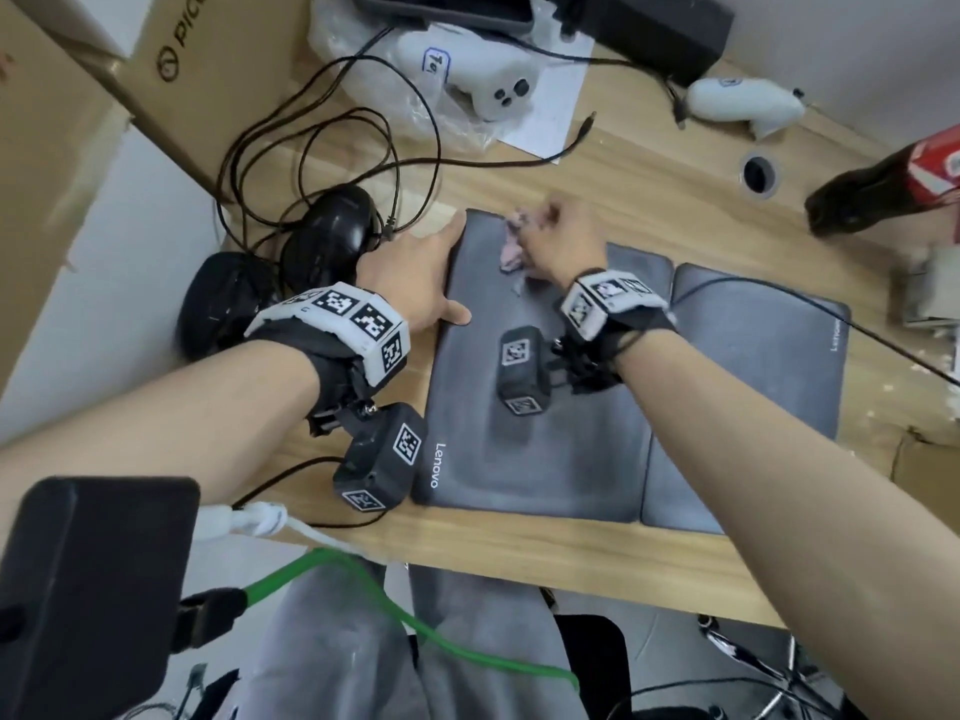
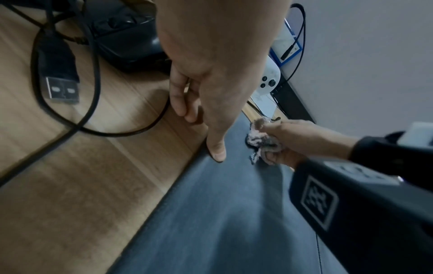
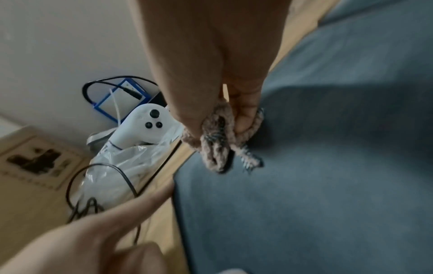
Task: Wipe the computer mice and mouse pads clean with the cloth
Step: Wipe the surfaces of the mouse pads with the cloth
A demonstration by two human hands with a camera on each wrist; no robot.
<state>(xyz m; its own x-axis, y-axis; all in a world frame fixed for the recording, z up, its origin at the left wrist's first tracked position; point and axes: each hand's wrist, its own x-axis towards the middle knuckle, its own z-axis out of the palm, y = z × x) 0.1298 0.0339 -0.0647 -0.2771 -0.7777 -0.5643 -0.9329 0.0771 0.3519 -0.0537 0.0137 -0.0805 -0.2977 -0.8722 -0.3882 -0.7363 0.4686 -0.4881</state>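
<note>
From the head view, a grey pad (image 1: 540,423) marked Lenovo lies on the wooden desk (image 1: 519,553), overlapping a second pad (image 1: 753,387) to its right. The right hand (image 1: 561,241) bunches a pinkish cloth (image 1: 511,249) in its curled fingers and presses it onto the far left corner of the near pad. The left hand (image 1: 415,272) lies flat with straight fingers along the pad's left edge, the thumb resting on the pad surface. Two black mice (image 1: 332,226) sit just left of that hand among tangled black cables (image 1: 322,132). A white controller (image 1: 488,90) in clear plastic lies farther back, and a dark bottle (image 1: 883,189) lies tipped at the far right.

From the left wrist, the left hand (image 2: 211,64) has its thumb (image 2: 218,150) pressed on the pad (image 2: 222,213) edge, the other fingers straight on the desk (image 2: 82,185) beside it. The right hand (image 2: 300,140) grips the cloth (image 2: 260,139) on the pad. A USB plug (image 2: 61,87) lies on the wood, and a mouse (image 2: 126,37) is behind.

From the right wrist, the right hand (image 3: 211,64) pinches the wadded cloth (image 3: 218,148) between thumb and fingers against the pad (image 3: 328,166) near its corner. The left hand (image 3: 93,231) lies stretched along the pad's edge. The controller (image 3: 145,128) rests on the plastic bag beyond.
</note>
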